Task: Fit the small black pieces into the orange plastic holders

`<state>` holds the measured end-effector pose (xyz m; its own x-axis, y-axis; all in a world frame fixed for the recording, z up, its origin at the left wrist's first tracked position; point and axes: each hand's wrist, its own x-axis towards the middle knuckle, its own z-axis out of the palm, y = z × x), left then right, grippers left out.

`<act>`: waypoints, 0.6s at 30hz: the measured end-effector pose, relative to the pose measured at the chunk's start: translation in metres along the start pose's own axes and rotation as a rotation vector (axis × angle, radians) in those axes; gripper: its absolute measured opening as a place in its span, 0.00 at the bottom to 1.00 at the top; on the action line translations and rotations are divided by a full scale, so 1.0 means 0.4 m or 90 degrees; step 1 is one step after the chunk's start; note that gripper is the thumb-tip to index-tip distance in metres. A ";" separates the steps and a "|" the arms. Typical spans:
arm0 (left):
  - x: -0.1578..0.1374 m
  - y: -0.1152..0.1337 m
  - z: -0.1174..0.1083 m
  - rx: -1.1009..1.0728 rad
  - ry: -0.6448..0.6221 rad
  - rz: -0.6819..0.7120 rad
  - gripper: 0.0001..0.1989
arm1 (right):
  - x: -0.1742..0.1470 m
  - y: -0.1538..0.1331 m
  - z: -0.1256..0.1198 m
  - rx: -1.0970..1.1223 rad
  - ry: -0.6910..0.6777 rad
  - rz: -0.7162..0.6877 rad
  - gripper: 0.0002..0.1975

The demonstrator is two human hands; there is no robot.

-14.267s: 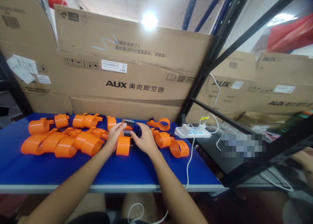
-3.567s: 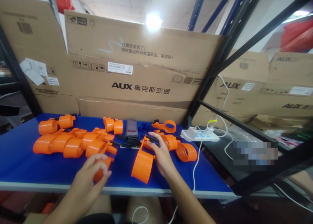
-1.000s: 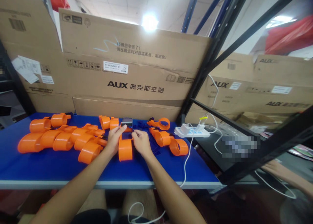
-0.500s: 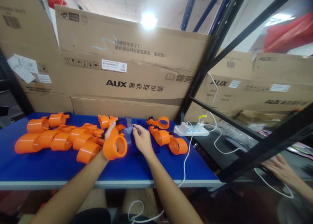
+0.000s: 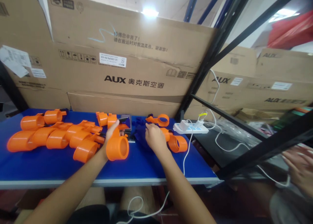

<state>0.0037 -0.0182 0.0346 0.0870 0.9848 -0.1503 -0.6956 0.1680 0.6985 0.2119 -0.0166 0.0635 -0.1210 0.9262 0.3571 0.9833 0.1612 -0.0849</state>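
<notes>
Blue tabletop [image 5: 146,168], cardboard [image 5: 137,66] behind; orange ring-piece [image 5: 112,148] in L hand [image 5: 111,133], gripped up top, prob. to leave lower end free; R hand [image 5: 155,137] at dark-blue pile [image 5: 141,137], grip unclear.

Head-worn view; faces forward, downward across blue table [image 5: 61,167]; hands [image 5: 156,137] near
</notes>
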 end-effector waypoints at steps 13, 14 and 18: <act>0.019 -0.017 -0.012 0.096 0.045 0.078 0.18 | -0.090 -0.030 0.016 -0.012 -0.025 -0.066 0.22; 0.019 -0.024 -0.012 0.137 0.033 0.096 0.18 | -0.090 -0.031 0.016 -0.007 -0.036 -0.054 0.21; -0.002 -0.052 -0.003 0.265 -0.065 0.121 0.19 | -0.078 -0.037 0.011 0.009 -0.045 0.021 0.20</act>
<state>0.0173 -0.0226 0.0194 0.0707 0.9955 0.0624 -0.3621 -0.0326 0.9316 0.2006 -0.0463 0.0498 -0.0981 0.9530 0.2866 0.9849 0.1342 -0.1090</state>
